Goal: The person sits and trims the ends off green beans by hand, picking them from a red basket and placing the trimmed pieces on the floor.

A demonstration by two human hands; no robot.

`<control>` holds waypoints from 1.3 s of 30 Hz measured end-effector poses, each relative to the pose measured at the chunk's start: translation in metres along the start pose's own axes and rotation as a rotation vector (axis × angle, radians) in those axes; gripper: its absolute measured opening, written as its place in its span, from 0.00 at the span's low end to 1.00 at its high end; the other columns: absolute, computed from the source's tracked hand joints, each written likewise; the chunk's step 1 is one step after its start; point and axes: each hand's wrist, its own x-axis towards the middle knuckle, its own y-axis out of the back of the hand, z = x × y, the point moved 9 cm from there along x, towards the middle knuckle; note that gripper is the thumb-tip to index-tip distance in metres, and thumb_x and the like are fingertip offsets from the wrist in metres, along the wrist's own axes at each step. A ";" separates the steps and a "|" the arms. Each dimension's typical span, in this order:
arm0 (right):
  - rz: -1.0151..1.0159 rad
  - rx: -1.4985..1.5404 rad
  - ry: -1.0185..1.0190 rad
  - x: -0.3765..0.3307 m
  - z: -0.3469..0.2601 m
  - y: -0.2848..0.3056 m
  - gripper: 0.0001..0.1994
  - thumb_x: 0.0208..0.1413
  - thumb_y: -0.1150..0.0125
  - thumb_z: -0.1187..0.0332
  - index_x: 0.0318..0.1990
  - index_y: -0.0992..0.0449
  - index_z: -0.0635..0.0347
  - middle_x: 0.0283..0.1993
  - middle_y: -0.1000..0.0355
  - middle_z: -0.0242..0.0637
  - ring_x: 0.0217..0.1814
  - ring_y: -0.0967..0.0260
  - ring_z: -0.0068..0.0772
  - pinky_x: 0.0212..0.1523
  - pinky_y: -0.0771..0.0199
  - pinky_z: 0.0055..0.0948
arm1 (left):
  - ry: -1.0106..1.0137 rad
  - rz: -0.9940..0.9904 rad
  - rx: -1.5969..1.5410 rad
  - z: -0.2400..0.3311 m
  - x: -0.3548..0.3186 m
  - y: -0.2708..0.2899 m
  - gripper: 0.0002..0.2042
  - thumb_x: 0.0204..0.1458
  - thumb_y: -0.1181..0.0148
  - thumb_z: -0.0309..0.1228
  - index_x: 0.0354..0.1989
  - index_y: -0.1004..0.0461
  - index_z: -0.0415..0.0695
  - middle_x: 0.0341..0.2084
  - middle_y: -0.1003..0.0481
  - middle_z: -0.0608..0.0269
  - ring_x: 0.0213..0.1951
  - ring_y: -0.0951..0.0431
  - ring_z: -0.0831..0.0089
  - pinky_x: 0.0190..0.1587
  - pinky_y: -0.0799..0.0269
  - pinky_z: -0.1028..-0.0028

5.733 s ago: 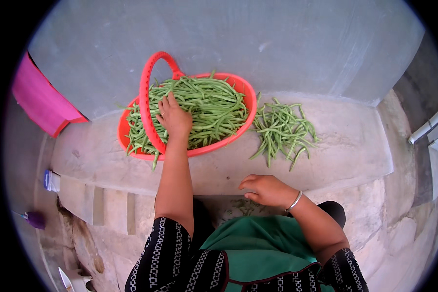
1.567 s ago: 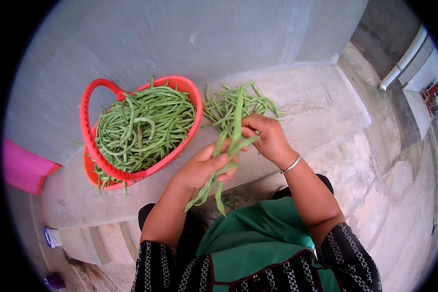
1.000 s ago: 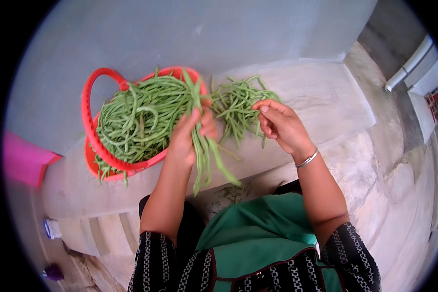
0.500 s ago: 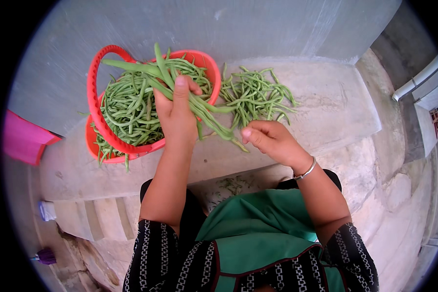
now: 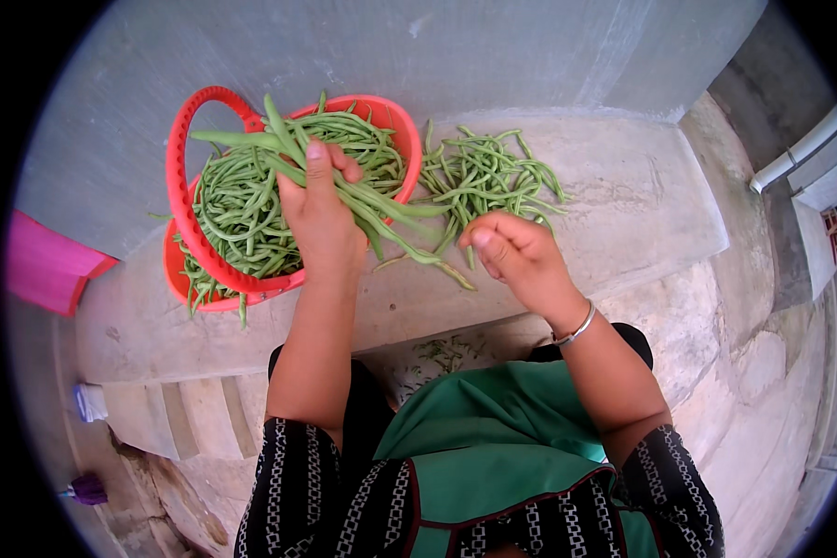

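Observation:
My left hand (image 5: 321, 219) grips a bunch of green beans (image 5: 372, 200) over the edge of a red plastic basket (image 5: 181, 200) that is filled with more green beans (image 5: 237, 200). The bunch's ends stick out to the right and toward the far side. My right hand (image 5: 511, 256) hovers just right of the bunch, fingers curled, thumb and fingertips pinched together; whether it holds a bean tip is not visible. Behind it a loose pile of green beans (image 5: 484, 172) lies on the concrete ledge (image 5: 623, 214).
A grey wall (image 5: 391, 46) rises behind the ledge. A pink object (image 5: 46, 270) stands at the left. Bean scraps (image 5: 442, 353) lie on the ground in front of my green apron (image 5: 493, 446). Concrete steps (image 5: 186, 418) descend at the lower left. A white pipe (image 5: 800, 149) runs at right.
My left hand carried the bunch of beans from beside the loose pile over to the basket edge. My right hand let go of the bunch and drew back toward me.

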 end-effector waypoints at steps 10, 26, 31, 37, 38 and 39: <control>-0.269 0.106 -0.362 -0.009 0.035 -0.040 0.17 0.61 0.54 0.57 0.31 0.29 0.62 0.22 0.39 0.25 0.20 0.47 0.14 0.19 0.47 0.16 | -0.184 -0.116 0.196 0.016 -0.010 -0.014 0.06 0.59 0.54 0.31 0.38 0.40 0.41 0.23 0.37 0.65 0.26 0.38 0.76 0.30 0.38 0.76; 0.477 0.123 0.215 -0.006 -0.034 0.057 0.11 0.59 0.54 0.66 0.29 0.29 0.61 0.23 0.38 0.27 0.21 0.46 0.17 0.21 0.47 0.17 | 0.482 0.153 -0.408 -0.074 -0.016 0.015 0.07 0.61 0.59 0.34 0.33 0.39 0.46 0.23 0.38 0.69 0.25 0.39 0.78 0.33 0.39 0.74; 0.277 0.670 -0.213 0.002 0.031 0.059 0.13 0.58 0.53 0.61 0.29 0.31 0.61 0.20 0.43 0.26 0.17 0.54 0.16 0.16 0.55 0.19 | 0.304 0.042 -0.325 -0.038 -0.003 0.010 0.06 0.61 0.57 0.33 0.35 0.38 0.45 0.24 0.38 0.69 0.26 0.39 0.79 0.33 0.38 0.73; -0.045 0.323 -0.377 -0.003 0.042 0.002 0.20 0.59 0.54 0.50 0.28 0.32 0.59 0.21 0.42 0.26 0.19 0.51 0.15 0.16 0.54 0.17 | 0.133 -0.059 -0.169 -0.008 -0.006 -0.007 0.05 0.59 0.54 0.32 0.35 0.39 0.45 0.24 0.38 0.67 0.26 0.39 0.77 0.32 0.37 0.72; -0.068 0.272 -0.376 -0.002 0.044 0.000 0.20 0.59 0.53 0.50 0.27 0.32 0.59 0.20 0.42 0.26 0.19 0.51 0.14 0.16 0.54 0.17 | 0.135 -0.092 -0.167 -0.008 -0.009 -0.011 0.05 0.60 0.55 0.33 0.37 0.39 0.45 0.25 0.38 0.68 0.26 0.39 0.77 0.33 0.37 0.73; -0.090 0.222 -0.374 -0.001 0.045 -0.003 0.20 0.58 0.52 0.49 0.26 0.32 0.58 0.20 0.42 0.26 0.19 0.50 0.14 0.16 0.54 0.17 | 0.137 -0.124 -0.163 -0.009 -0.014 -0.015 0.06 0.60 0.56 0.33 0.38 0.38 0.45 0.25 0.39 0.68 0.26 0.39 0.78 0.34 0.37 0.73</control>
